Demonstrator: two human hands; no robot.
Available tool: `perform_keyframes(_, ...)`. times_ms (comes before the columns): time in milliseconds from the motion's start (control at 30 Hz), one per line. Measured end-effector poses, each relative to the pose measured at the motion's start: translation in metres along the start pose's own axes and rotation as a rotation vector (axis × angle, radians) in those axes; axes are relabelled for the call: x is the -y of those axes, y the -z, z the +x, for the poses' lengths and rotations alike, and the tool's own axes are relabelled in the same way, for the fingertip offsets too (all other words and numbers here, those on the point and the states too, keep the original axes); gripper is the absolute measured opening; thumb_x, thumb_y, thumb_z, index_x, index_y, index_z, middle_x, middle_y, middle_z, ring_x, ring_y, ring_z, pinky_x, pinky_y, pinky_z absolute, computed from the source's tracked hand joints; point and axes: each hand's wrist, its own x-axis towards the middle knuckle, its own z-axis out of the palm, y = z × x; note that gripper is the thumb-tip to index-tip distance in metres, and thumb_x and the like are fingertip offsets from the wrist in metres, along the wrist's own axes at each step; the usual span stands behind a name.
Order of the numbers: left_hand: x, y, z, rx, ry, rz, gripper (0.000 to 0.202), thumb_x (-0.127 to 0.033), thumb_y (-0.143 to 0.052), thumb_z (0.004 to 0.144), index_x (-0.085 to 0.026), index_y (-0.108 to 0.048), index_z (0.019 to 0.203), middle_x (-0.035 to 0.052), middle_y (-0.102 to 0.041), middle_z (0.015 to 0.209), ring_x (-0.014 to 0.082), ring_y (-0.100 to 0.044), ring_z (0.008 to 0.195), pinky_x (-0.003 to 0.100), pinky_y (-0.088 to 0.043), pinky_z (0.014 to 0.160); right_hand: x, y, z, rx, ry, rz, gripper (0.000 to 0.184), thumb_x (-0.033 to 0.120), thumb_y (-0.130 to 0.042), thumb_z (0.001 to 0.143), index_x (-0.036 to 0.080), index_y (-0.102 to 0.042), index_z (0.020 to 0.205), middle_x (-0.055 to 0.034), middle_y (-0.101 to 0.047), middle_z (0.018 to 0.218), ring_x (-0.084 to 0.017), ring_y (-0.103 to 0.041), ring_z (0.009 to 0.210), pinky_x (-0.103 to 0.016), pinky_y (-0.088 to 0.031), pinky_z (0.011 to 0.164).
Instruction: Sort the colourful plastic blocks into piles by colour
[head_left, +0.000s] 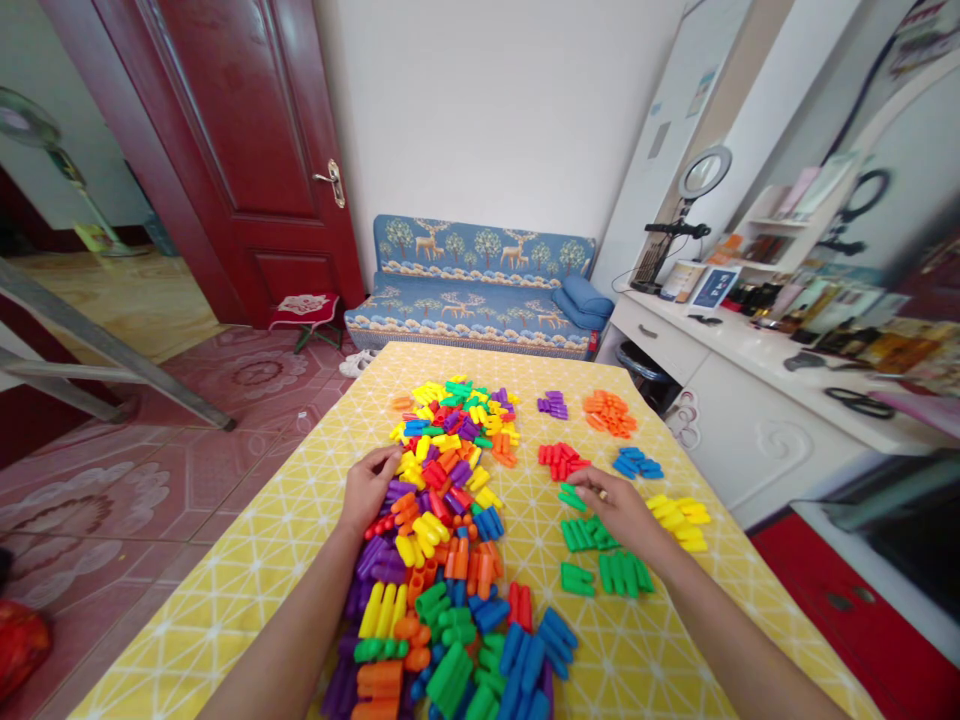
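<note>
A long heap of mixed plastic blocks [442, 530] in many colours runs down the middle of a table with a yellow patterned cloth [247, 560]. My left hand [367, 487] rests on the heap's left edge with the fingers curled over the blocks. My right hand [619, 510] lies over a group of green blocks [592, 540] and pinches a green block [571, 497] at its fingertips. Sorted piles lie to the right: purple [553, 404], orange [609, 413], red [561, 460], blue [637, 463] and yellow [679, 512].
A blue patterned sofa [480, 285] stands beyond the table by a dark red door [240, 150]. A white dresser [750, 390] with bottles, scissors and a ring light lines the right side. A small red stool [306, 312] and a metal ladder [105, 360] stand at left.
</note>
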Motion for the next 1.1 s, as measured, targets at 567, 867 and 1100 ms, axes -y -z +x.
perform_keyframes(567, -0.002, 0.0, -0.001, 0.004, 0.005, 0.005, 0.044, -0.053, -0.062, 0.077, -0.015, -0.075, 0.095, 0.0116, -0.073, 0.109, 0.0282, -0.064, 0.107, 0.042, -0.043, 0.103, -0.01, -0.009, -0.056, 0.104, 0.068, -0.164, 0.016, 0.025, -0.054, 0.084, 0.023, -0.07, 0.085, -0.0069, -0.061, 0.095, -0.02, -0.061, 0.087, -0.032, -0.049, 0.076)
perform_keyframes(867, -0.002, 0.0, 0.0, 0.008, 0.007, 0.004, 0.045, -0.054, -0.061, 0.077, -0.015, -0.075, 0.096, 0.0119, -0.073, 0.109, 0.0282, -0.064, 0.107, 0.042, -0.043, 0.103, 0.007, -0.026, -0.072, 0.16, 0.287, -0.401, 0.024, 0.02, -0.063, 0.078, 0.032, -0.071, 0.098, -0.0022, -0.059, 0.13, -0.028, -0.045, 0.126, -0.053, -0.027, 0.11)
perform_keyframes(1100, -0.001, 0.0, 0.0, 0.006, 0.001, 0.012, 0.045, -0.052, -0.061, 0.078, -0.014, -0.075, 0.096, 0.0117, -0.073, 0.109, 0.0278, -0.064, 0.107, 0.041, -0.044, 0.102, 0.009, -0.031, -0.066, 0.089, 0.42, -0.355, 0.025, 0.007, -0.053, 0.077, 0.025, -0.067, 0.088, -0.0041, -0.064, 0.117, -0.025, -0.052, 0.115, -0.054, -0.033, 0.104)
